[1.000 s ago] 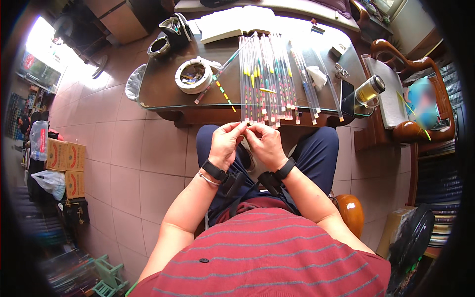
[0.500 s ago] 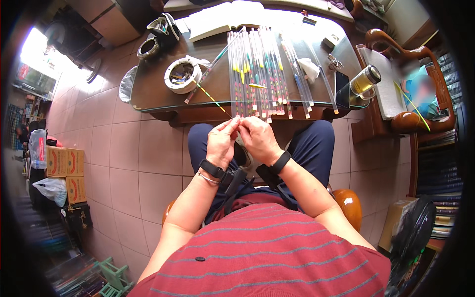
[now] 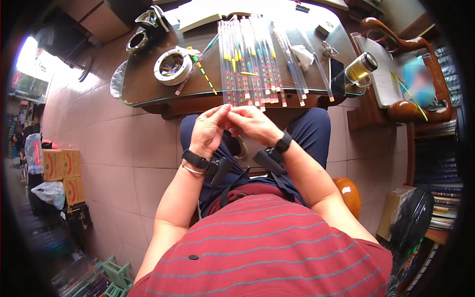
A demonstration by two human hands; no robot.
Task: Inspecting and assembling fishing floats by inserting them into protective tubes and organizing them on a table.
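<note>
My left hand point(image 3: 209, 129) and my right hand point(image 3: 255, 124) meet fingertip to fingertip in front of the table's near edge, both in a pinch. A slim fishing float, its banded yellow, green and orange tip point(image 3: 202, 71) pointing up and left over the table, runs down toward those fingertips; its lower end is hidden among them. Just beyond my hands, several clear plastic tubes point(image 3: 247, 81) lie side by side on the table, with colourful floats inside. One loose yellow float point(image 3: 250, 74) lies across them. Whatever my right fingertips pinch is too small to make out.
The glass-topped table point(image 3: 148, 91) carries a round white container point(image 3: 172, 66), crumpled white tissue point(image 3: 303, 55), a black phone point(image 3: 336, 74) and a lidded bottle point(image 3: 360, 68). A wooden armchair point(image 3: 415, 106) stands right; cardboard boxes point(image 3: 62, 163) are stacked left.
The float's banded tip has swung to a steeper angle and looks larger. Both hands remain together at the fingertips; the whole view has shifted slightly.
</note>
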